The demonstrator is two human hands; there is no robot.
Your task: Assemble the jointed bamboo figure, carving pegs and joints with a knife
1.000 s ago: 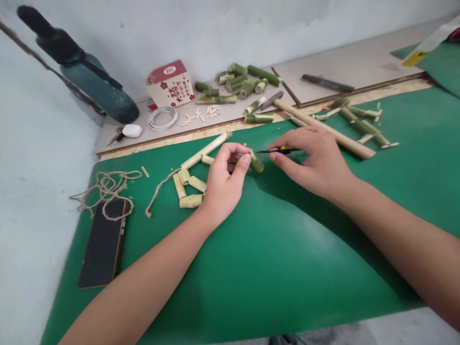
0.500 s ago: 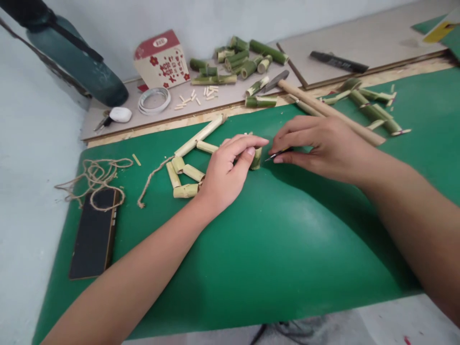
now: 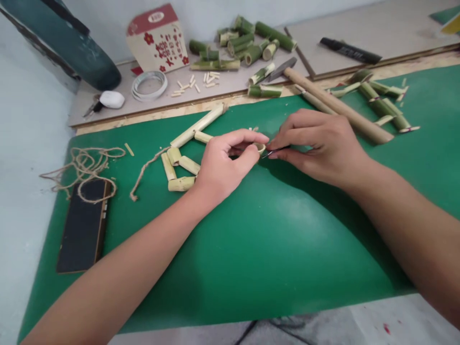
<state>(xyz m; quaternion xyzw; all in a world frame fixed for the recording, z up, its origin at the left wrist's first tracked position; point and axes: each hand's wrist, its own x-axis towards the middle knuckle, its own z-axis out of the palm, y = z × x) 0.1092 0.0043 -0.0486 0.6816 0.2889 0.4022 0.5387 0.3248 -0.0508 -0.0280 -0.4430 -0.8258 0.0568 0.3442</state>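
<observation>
My left hand is closed round a short bamboo piece, whose open end shows between thumb and forefinger. My right hand pinches a thin dark knife, its tip touching that bamboo end. Both hands rest on the green mat. Just left of my left hand lie several pale bamboo pieces strung on twine, with a longer pale bamboo stick behind them.
A dark phone and a coil of twine lie at the mat's left. Behind are a wooden handle, green bamboo pieces, a heap of bamboo offcuts, a red-and-white box, tape ring and black marker.
My left hand has turned the bamboo piece so its open end faces the knife. My right hand has moved the knife tip in to touch it. The view has tilted down.
</observation>
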